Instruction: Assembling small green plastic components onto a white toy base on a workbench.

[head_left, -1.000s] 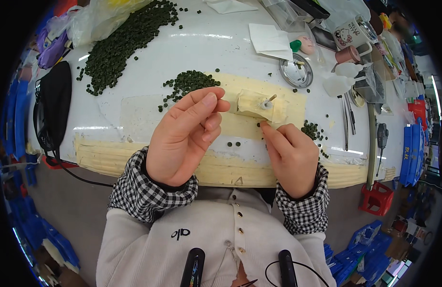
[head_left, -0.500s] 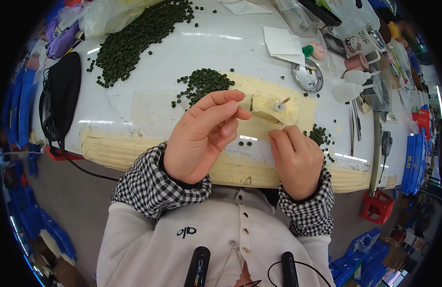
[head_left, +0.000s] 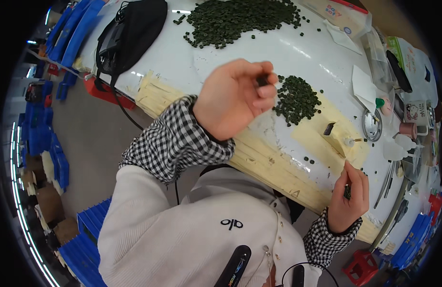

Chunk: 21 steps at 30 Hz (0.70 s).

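Note:
Over the table's left front stretch, my left hand (head_left: 235,100) is raised, palm partly up and fingers curled in. A dark, blurred patch (head_left: 262,80) shows between its thumb and fingers; I cannot tell what it is. Nearest to it lies a heap of small dark green pellet-like pieces (head_left: 297,99). My right hand (head_left: 350,198) is at the front edge, thumb and fingertips pinched just below a cream-coloured block (head_left: 338,136) with a thin brown peg (head_left: 359,140) on it. Dark green pieces (head_left: 347,192) show through the gap in that hand; what its tips hold is hidden.
A larger heap of pieces (head_left: 240,21) spreads at the back. A black bag (head_left: 143,36) lies on the left. At right are a round metal dish (head_left: 372,125), white squeeze bottles (head_left: 395,150), tweezers (head_left: 385,184) and folded tissue (head_left: 363,88). A red stool (head_left: 361,268) stands below.
My view has turned toward the left. My left hand has moved left, away from the block and my right hand. The right hand is still pinched near the block.

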Tool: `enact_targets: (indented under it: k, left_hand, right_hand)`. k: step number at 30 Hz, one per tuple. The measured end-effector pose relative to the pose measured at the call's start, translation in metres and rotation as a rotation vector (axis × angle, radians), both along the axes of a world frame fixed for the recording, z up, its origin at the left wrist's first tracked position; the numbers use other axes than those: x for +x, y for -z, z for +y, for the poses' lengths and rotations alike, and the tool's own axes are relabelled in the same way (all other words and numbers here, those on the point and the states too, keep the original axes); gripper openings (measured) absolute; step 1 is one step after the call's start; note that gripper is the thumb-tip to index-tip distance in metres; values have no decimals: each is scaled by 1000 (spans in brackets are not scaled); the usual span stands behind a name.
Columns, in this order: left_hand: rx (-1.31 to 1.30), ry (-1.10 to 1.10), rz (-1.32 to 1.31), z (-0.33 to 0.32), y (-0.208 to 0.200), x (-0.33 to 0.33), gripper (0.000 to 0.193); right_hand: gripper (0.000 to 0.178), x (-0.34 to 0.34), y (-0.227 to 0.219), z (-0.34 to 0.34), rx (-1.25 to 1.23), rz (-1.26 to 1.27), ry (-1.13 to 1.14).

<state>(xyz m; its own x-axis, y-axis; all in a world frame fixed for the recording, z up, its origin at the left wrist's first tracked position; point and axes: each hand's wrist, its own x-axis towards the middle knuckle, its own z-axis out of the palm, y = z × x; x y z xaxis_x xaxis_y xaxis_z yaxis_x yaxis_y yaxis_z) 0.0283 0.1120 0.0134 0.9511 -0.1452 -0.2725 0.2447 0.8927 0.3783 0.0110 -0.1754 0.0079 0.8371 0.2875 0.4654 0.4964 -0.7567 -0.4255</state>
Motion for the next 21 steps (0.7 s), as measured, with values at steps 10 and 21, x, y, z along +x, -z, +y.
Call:
enact_targets:
  k: [10, 21]
  left_hand:
    - [511, -477, -244, 205, -15, -62, 22]
    - [1686, -826, 985, 437, 54, -92, 68]
  right_hand:
    - [17, -2, 6, -17, 20, 43, 87]
    - [17, 0, 2, -15, -3, 7, 52]
